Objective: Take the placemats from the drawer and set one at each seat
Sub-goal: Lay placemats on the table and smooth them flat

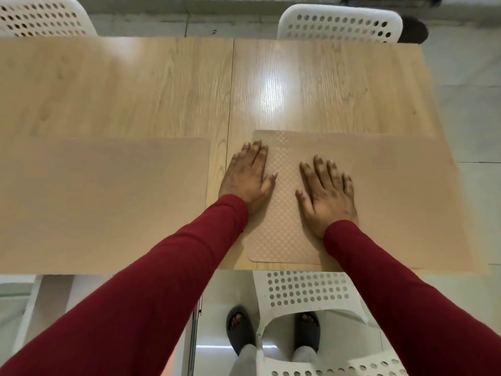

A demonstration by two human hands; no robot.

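A beige checkered placemat (385,196) lies flat on the near right part of the wooden table (162,85), in front of a white chair. My left hand (248,177) rests palm down on its left edge, fingers spread. My right hand (326,194) lies flat on the mat's left half. A second beige placemat (108,202) lies flat on the near left part of the table. Neither hand grips anything. No drawer is in view.
Two white perforated chairs stand at the far side, one at left (40,16) and one at right (339,24). A third white chair (306,291) sits at the near edge below my arms. A seam (230,90) splits the tabletop.
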